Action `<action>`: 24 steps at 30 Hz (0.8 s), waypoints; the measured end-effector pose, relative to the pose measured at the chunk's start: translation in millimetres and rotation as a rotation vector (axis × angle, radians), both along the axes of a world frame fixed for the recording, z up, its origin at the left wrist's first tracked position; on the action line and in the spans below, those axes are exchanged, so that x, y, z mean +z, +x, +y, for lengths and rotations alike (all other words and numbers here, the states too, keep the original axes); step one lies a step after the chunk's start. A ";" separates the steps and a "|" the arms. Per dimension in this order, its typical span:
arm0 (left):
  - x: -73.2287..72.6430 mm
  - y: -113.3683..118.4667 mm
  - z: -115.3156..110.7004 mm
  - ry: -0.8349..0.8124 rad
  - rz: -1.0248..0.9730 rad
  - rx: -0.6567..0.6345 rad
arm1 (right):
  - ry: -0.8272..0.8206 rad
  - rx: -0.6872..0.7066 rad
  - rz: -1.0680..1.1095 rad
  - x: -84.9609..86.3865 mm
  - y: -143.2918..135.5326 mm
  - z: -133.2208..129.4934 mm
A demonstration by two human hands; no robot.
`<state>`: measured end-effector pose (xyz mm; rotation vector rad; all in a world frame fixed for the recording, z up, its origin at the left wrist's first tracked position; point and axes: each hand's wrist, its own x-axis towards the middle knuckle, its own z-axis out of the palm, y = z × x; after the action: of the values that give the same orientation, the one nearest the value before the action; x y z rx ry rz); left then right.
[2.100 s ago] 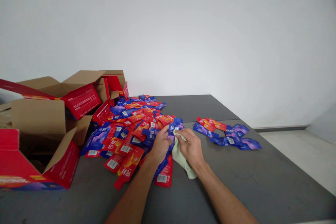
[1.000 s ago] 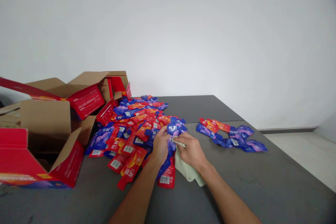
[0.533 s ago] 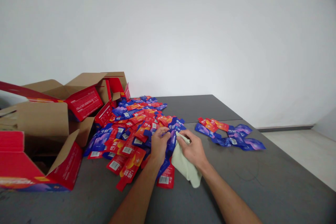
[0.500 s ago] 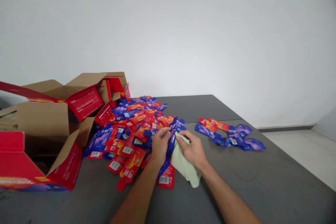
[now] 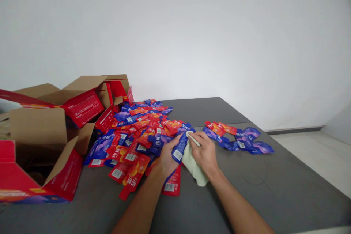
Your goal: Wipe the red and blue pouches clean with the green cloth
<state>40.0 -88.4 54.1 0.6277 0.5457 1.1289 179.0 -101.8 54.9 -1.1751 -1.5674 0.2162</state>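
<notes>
My left hand (image 5: 166, 158) is closed on a blue pouch (image 5: 178, 150), whose white barcode label faces up. Bunched in my right hand (image 5: 204, 150) is a pale green cloth (image 5: 195, 168), which hangs down toward the table and touches the top end of the pouch. Right beside my left hand lies a big heap of red and blue pouches (image 5: 134, 150), many overlapping. One red pouch (image 5: 172, 182) with a barcode lies partly under my left wrist. The fingertips of my left hand are partly hidden behind the pouch.
Open red cardboard boxes (image 5: 65, 175) stand along the left, flaps spread. A smaller group of red and blue pouches (image 5: 242, 142) lies to the right on the dark grey table (image 5: 233, 201). A white wall (image 5: 192, 44) rises behind the table.
My left hand has turned, and the blue pouch in it now shows its barcode side. My right hand has brought the cloth onto the pouch's top end. The view has shifted slightly.
</notes>
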 end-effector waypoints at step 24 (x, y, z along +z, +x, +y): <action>-22.8 -9.6 26.2 0.785 1.636 0.569 | -0.412 -0.020 -0.507 -0.5 29.6 -3.0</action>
<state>30.4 -62.2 31.4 2.2215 1.7622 1.1306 208.6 -104.9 54.5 -1.6580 -2.0112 0.2483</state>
